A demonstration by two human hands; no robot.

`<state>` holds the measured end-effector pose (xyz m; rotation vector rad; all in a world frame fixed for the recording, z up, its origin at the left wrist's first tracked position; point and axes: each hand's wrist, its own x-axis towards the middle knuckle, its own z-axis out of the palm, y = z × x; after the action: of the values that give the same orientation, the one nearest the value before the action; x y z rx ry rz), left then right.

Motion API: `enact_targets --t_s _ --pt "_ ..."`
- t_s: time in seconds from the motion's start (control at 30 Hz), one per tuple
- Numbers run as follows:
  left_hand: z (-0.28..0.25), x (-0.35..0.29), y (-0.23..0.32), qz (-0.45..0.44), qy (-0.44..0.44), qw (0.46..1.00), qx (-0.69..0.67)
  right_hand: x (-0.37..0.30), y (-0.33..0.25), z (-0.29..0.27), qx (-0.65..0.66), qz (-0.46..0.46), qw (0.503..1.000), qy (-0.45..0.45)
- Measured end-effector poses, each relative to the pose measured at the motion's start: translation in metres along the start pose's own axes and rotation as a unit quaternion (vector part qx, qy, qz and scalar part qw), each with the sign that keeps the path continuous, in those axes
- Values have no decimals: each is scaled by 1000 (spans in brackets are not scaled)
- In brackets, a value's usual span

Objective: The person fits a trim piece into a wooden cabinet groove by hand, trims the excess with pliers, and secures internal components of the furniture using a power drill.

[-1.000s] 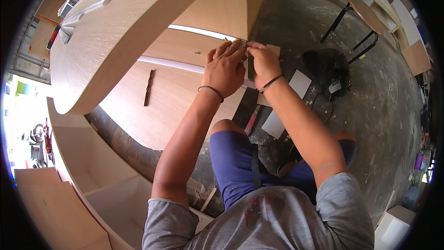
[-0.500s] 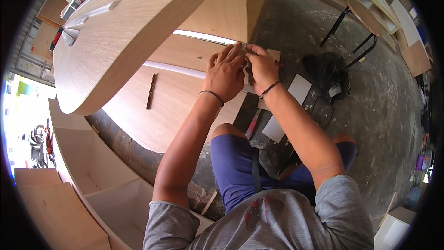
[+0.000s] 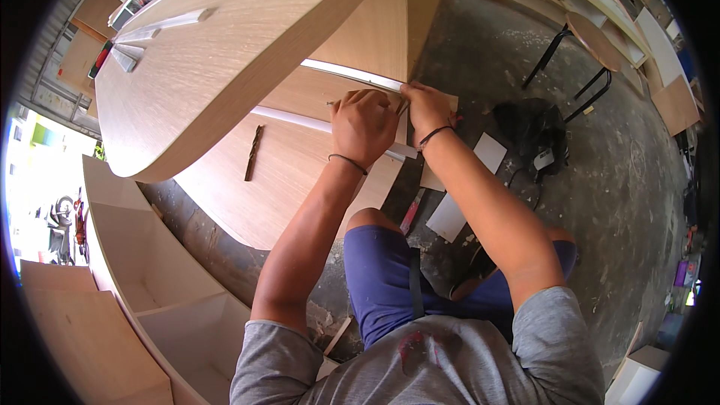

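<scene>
My left hand [image 3: 364, 126] is closed, its fingers curled down over the wood-grain panels, and what it grips is hidden beneath it. Beside it, my right hand [image 3: 430, 114] bends its fingers at the right end of a white strip [image 3: 352, 73]; I cannot make out what they pinch. A second pale strip [image 3: 292, 118] runs under my left hand. Between the strips lies a wood-grain board [image 3: 300, 92], with a small screw-like piece [image 3: 328, 103] by my left knuckles. A dark twist drill bit [image 3: 254, 154] rests on the lower wood-grain panel [image 3: 225, 187].
A large rounded wooden panel [image 3: 225, 67] overhangs on the left. Pale open shelving [image 3: 142, 255] stands at the lower left. On the concrete floor are a red cutter-like tool [image 3: 411, 212], a white board [image 3: 450, 214], a black plastic bag [image 3: 529, 131] and a stool [image 3: 592, 39].
My left hand has drawn its fingers in and moved slightly away from my right hand. My right hand has shifted slightly down. The whole view has shifted a little.
</scene>
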<state>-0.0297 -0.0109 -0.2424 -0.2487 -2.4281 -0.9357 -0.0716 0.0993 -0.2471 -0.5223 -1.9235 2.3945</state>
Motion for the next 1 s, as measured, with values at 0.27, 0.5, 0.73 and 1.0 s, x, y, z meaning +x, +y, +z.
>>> enact_targets --t_s 0.27,0.5,0.73,1.0 --pt "5 -4 -2 -15 38 994 103 13 17 -2 -47 -66 996 -23" --pt "2 2 -9 -49 -4 992 116 16 5 -16 -240 -91 966 -26" --pt "1 6 -18 -40 8 975 217 13 -5 -4 -315 -50 947 -39" --pt "-32 34 -67 -143 -48 944 292 12 1 16 -240 29 969 53"
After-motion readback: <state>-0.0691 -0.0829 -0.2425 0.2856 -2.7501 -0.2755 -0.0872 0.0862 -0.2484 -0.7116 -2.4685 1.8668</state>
